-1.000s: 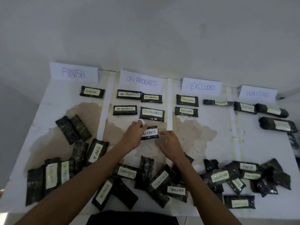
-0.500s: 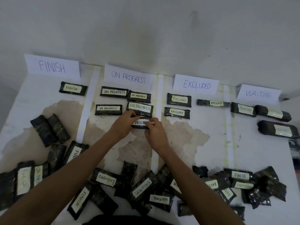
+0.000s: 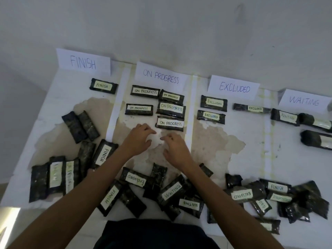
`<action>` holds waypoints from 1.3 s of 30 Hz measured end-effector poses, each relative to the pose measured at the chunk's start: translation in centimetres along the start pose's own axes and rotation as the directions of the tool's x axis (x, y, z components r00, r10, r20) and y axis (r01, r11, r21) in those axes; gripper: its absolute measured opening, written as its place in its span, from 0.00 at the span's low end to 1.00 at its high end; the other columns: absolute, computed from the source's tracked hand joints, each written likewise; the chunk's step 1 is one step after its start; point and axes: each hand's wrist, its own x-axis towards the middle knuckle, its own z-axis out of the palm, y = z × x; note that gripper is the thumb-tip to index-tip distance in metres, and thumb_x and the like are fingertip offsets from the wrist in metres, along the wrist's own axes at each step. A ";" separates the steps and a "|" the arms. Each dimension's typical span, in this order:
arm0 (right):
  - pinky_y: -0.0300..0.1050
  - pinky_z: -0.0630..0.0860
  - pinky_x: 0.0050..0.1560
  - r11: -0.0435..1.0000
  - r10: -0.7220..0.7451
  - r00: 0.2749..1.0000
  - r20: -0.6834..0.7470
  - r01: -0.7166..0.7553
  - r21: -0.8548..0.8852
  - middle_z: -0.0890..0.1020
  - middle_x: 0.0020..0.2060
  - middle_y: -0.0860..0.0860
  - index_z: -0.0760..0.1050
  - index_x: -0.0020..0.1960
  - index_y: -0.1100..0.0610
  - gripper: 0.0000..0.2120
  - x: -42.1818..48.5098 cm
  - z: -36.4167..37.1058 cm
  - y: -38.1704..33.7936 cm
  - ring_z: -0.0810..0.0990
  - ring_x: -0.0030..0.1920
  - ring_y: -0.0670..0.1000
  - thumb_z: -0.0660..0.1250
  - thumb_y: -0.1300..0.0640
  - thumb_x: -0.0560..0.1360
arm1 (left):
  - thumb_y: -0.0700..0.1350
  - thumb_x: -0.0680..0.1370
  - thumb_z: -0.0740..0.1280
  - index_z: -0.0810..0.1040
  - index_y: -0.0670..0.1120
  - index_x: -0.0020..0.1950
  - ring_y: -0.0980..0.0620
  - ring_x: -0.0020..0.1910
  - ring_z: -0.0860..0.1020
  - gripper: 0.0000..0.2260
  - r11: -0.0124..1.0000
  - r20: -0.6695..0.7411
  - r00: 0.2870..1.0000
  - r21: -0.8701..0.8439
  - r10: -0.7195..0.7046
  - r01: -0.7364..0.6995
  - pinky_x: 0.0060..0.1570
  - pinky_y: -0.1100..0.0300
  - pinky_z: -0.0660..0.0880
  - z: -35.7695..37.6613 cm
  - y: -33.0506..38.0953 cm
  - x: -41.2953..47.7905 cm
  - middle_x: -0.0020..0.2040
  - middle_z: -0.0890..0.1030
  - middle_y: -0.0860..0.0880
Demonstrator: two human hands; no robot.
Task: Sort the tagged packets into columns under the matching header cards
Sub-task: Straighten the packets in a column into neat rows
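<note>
We note a plain grey-white wall (image 3: 161, 24) behind, bearing faint scuffs and smudges. The white table (image 3: 251, 159) stands against it; its coating has peeled away in large brownish patches (image 3: 212, 141) across the middle. Pale floor (image 3: 7, 194) shows at lower left, with one bright spot. Light is dim overall.

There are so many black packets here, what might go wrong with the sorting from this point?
Some packets lie face down, like the pair on the left, so their tags need checking first. One EXCLUDED packet reaches the tape line beside the WAITING packets and might be taken for that column. In the heap at lower right, overlapping packets hide tags.
</note>
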 end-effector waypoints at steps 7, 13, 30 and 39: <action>0.53 0.73 0.55 0.997 -0.050 0.901 0.431 0.069 -0.029 0.77 0.57 0.59 0.67 0.68 0.57 0.29 -2.9 4.3 -7.7 0.73 0.56 0.60 0.70 0.48 0.72 | 0.41 0.71 0.68 0.79 0.44 0.56 0.43 0.51 0.74 0.13 0.977 -0.004 0.988 -0.145 -0.156 0.154 0.52 0.49 0.73 0.2 -2.8 -8.3 0.50 0.77 0.44; 0.53 0.77 0.49 0.992 0.029 0.910 0.414 0.025 -0.125 0.80 0.52 0.59 0.69 0.64 0.59 0.24 -3.2 6.4 -10.2 0.78 0.52 0.60 0.70 0.56 0.71 | 0.51 0.73 0.61 0.78 0.44 0.57 0.47 0.53 0.73 0.18 0.944 0.001 0.972 -0.241 -0.234 0.228 0.55 0.55 0.71 -0.4 -3.0 -11.8 0.52 0.77 0.46; 0.37 0.77 0.34 0.277 0.674 0.716 0.181 -0.472 0.837 0.84 0.46 0.56 0.76 0.55 0.61 0.13 -8.5 -1.9 -2.2 0.83 0.37 0.47 0.72 0.59 0.72 | 0.47 0.70 0.72 0.70 0.46 0.66 0.49 0.56 0.72 0.26 0.987 0.038 0.999 -0.160 -0.014 0.020 0.55 0.56 0.72 3.2 8.9 -6.8 0.56 0.72 0.48; 0.44 0.75 0.50 0.392 0.706 0.690 0.162 -0.570 0.722 0.77 0.54 0.50 0.69 0.64 0.53 0.24 -13.3 -7.1 8.1 0.78 0.53 0.50 0.68 0.44 0.72 | 0.41 0.69 0.72 0.71 0.44 0.65 0.43 0.54 0.73 0.25 0.994 0.033 0.994 -0.037 0.103 -0.102 0.54 0.50 0.72 6.6 15.9 3.5 0.56 0.75 0.43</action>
